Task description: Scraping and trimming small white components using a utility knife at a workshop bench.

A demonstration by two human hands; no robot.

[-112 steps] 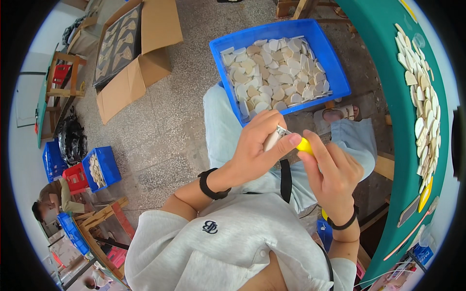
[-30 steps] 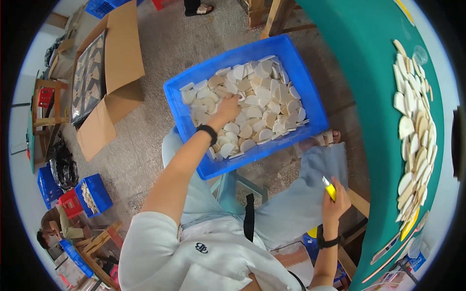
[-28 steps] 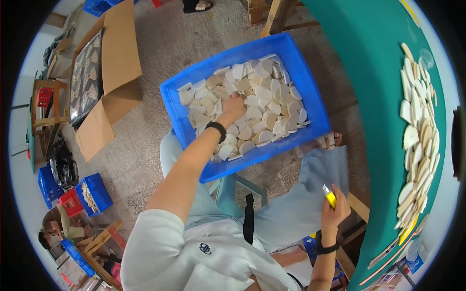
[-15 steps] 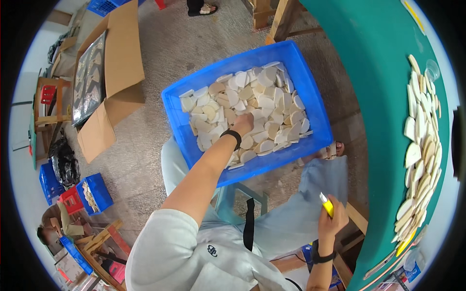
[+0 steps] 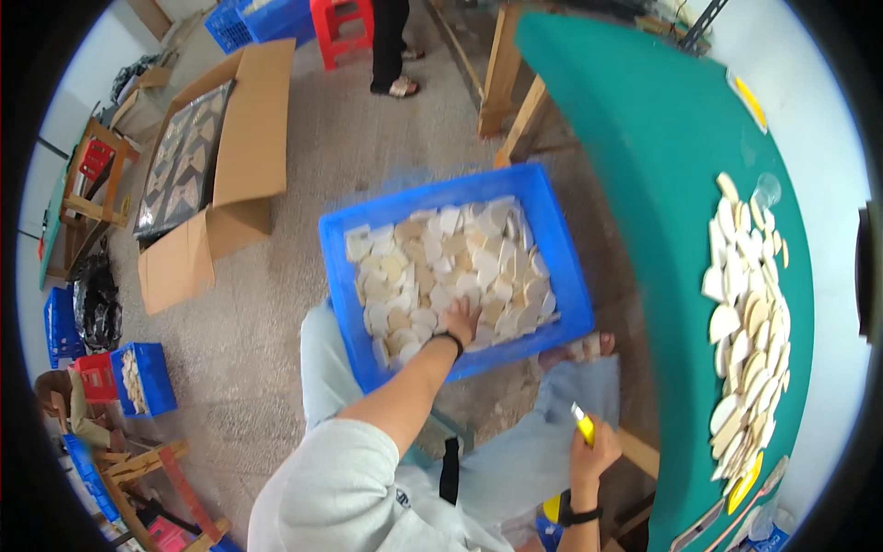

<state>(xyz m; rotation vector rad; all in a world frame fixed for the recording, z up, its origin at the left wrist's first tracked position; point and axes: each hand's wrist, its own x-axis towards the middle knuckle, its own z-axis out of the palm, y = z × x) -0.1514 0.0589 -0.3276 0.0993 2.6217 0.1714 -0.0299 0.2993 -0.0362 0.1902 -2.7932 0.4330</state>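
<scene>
My left hand [image 5: 462, 319] lies on the near part of a heap of thin white and beige pieces [image 5: 441, 248], many of them half-round. Its fingers are spread on the pieces, and I see nothing gripped in it. The heap fills a blue plastic bin [image 5: 570, 276] in front of my knees. My right hand [image 5: 596, 451], lower and to the right of the bin, is closed around a yellow utility knife [image 5: 584, 425]. The knife's blade points up and to the left, away from the bin's pieces.
On the right, a green-topped table [image 5: 635, 175] carries a long pile of similar pieces [image 5: 750, 350] and a yellow tool [image 5: 745, 483]. An open cardboard box [image 5: 253, 129] stands on the floor at left. Beyond the bin are another person's legs [image 5: 389, 46] and a red stool [image 5: 342, 32].
The view has shifted, showing more of the far floor. My left hand's fingers, bunched among the pieces before, are now spread over them. The right hand keeps hold of the knife.
</scene>
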